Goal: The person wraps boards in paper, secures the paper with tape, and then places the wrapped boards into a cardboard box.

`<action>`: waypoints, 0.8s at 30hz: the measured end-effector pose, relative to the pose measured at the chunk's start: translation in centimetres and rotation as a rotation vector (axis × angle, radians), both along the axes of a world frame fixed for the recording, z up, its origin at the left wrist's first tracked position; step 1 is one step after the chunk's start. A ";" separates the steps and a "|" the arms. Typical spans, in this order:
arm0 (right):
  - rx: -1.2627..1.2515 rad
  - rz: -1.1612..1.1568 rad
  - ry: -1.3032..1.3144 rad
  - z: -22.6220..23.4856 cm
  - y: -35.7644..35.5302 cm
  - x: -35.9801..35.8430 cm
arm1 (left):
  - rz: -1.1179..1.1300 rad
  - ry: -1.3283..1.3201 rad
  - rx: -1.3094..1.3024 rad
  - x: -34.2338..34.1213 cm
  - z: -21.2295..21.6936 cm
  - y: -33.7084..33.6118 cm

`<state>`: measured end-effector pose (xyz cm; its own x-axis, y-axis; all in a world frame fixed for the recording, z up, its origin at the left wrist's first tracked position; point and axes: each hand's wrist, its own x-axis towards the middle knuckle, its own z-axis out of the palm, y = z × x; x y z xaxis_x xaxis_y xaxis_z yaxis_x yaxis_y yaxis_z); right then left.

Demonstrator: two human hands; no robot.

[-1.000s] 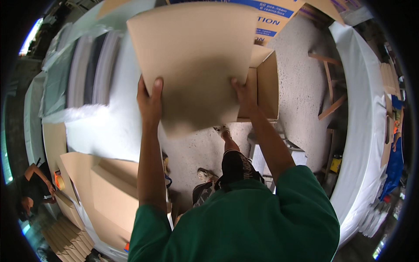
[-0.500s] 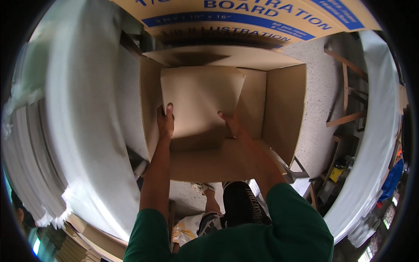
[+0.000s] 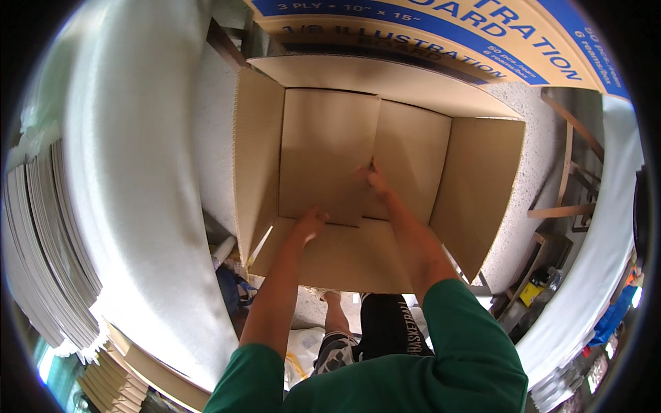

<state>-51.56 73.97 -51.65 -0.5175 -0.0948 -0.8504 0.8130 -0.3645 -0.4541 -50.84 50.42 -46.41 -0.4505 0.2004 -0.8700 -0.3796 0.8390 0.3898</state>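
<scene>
Two bare hands of ours reached down into an open cardboard box (image 3: 475,193) on the floor, its flaps folded outward. Inside it lay a flat cardboard sheet (image 3: 327,148), against the left side of the box bottom. Our left hand (image 3: 308,226) rested at the sheet's near edge, fingers curled on it. Our right hand (image 3: 372,180) touched the sheet's right edge, fingers pinched there; how firmly we gripped, we could not tell. A white padded roll (image 3: 131,172) curved past on the left, beside stacked grey boards (image 3: 41,248).
</scene>
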 end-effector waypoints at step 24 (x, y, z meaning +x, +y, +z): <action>-0.182 0.662 0.850 40.1 -25.8 9.7 | 1.131 1.317 -0.518 31.4 49.3 -34.9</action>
